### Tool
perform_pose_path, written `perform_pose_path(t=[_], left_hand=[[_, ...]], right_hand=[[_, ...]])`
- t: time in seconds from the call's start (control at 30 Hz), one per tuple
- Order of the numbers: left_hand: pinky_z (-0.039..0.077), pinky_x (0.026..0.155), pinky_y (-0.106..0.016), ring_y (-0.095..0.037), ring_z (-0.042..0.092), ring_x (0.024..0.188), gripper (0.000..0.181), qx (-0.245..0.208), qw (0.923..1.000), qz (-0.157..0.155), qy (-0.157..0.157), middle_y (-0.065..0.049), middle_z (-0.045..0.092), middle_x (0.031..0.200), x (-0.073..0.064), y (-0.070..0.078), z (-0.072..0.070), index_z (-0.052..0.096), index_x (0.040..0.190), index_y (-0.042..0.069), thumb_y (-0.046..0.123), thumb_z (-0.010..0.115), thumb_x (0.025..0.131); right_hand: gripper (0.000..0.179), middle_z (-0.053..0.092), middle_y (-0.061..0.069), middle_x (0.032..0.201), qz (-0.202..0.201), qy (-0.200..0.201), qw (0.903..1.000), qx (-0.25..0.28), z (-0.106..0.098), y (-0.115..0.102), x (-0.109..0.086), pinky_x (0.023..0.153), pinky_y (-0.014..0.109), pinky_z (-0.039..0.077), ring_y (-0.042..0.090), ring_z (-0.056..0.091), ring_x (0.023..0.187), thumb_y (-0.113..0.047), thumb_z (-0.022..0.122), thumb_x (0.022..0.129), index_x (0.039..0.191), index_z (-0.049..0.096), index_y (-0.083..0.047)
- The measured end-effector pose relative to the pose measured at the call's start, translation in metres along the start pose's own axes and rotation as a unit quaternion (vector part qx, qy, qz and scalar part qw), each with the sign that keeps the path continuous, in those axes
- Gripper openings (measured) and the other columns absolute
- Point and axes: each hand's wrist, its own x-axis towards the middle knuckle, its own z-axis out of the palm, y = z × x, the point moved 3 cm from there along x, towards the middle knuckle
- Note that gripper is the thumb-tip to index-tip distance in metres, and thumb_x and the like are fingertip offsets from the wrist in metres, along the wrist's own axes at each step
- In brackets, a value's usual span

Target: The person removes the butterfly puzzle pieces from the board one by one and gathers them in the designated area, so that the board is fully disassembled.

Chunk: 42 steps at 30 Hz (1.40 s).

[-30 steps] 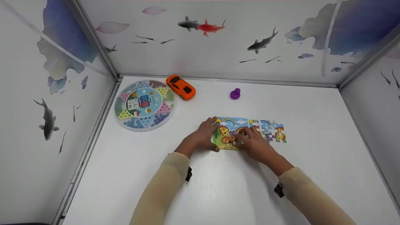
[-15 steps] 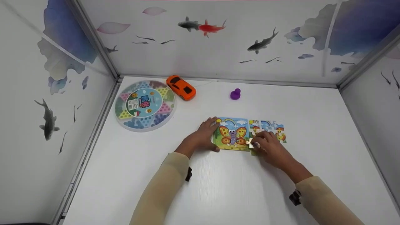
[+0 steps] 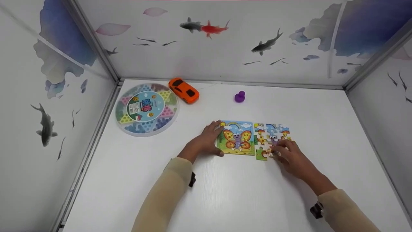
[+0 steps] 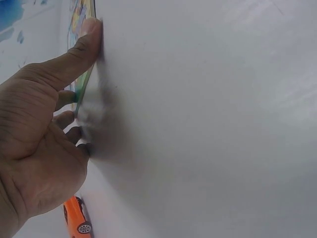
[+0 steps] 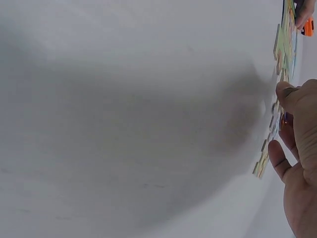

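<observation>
My left hand rests at the left side of a flat butterfly picture board, fingers spread toward its top corner and thumb by the bottom one. Its thumb lies along the board's edge in the left wrist view. Just right of the board is a partly joined jigsaw puzzle with a matching picture, a green corner piece at its lower left. My right hand pinches a puzzle piece in the bottom row, beside that corner piece. Fingers partly cover the piece.
A round Chinese checkers box lies at the back left beside an orange toy car. Behind the puzzle stands a small purple toy. Walls with painted fish enclose the white table.
My right hand has moved rightward from over the butterfly board to the puzzle's bottom row, carrying a piece. The left hand stays at the board. The head view has shifted slightly.
</observation>
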Motion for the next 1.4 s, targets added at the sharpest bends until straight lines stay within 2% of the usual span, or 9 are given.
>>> perform_pose_path(t=[0.33, 0.67, 1.1, 1.4], left_hand=[[0.011, 0.143, -0.048, -0.029, -0.002, 0.176, 0.116, -0.003, 1.0000, 0.003, 0.000, -0.001, 0.000, 0.189, -0.0024, -0.0012, -0.0011, 0.019, 0.179, 0.016, 0.033, 0.093, 0.091], [0.011, 0.143, -0.048, -0.028, -0.004, 0.176, 0.116, -0.001, 1.0000, -0.001, -0.002, 0.000, -0.001, 0.189, -0.0035, 0.0000, -0.0024, 0.018, 0.179, 0.018, 0.034, 0.093, 0.092], [0.015, 0.142, -0.048, -0.027, -0.003, 0.176, 0.115, -0.004, 0.9999, -0.012, -0.005, 0.003, -0.001, 0.189, -0.0020, 0.0006, -0.0012, 0.018, 0.179, 0.020, 0.035, 0.093, 0.092], [0.013, 0.143, -0.049, -0.030, -0.002, 0.176, 0.115, 0.004, 1.0000, 0.005, -0.006, -0.001, -0.001, 0.189, -0.0028, 0.0010, -0.0026, 0.019, 0.179, 0.017, 0.033, 0.093, 0.092]], right_hand=[[0.046, 0.063, 0.008, 0.132, 0.040, -0.057, 0.9976, 0.007, 0.0014, 0.0037, -0.0096, 0.102, 0.052, 0.062, 0.028, 0.056, 0.125, 0.003, 0.080, 0.098, 0.140, 0.078, -0.016], [0.040, 0.062, 0.013, 0.133, 0.037, -0.055, 0.9977, 0.010, 0.0024, 0.0018, -0.0094, 0.104, 0.053, 0.061, 0.032, 0.061, 0.126, 0.004, 0.079, 0.098, 0.134, 0.080, -0.014], [0.038, 0.064, 0.011, 0.130, 0.042, -0.058, 0.9975, 0.004, 0.0039, 0.0022, -0.0088, 0.105, 0.053, 0.061, 0.031, 0.061, 0.123, 0.004, 0.080, 0.097, 0.131, 0.082, -0.015], [0.030, 0.065, 0.011, 0.128, 0.039, -0.055, 0.9977, -0.003, 0.0049, -0.0003, -0.0085, 0.103, 0.052, 0.061, 0.030, 0.059, 0.121, -0.002, 0.081, 0.098, 0.127, 0.082, -0.010]])
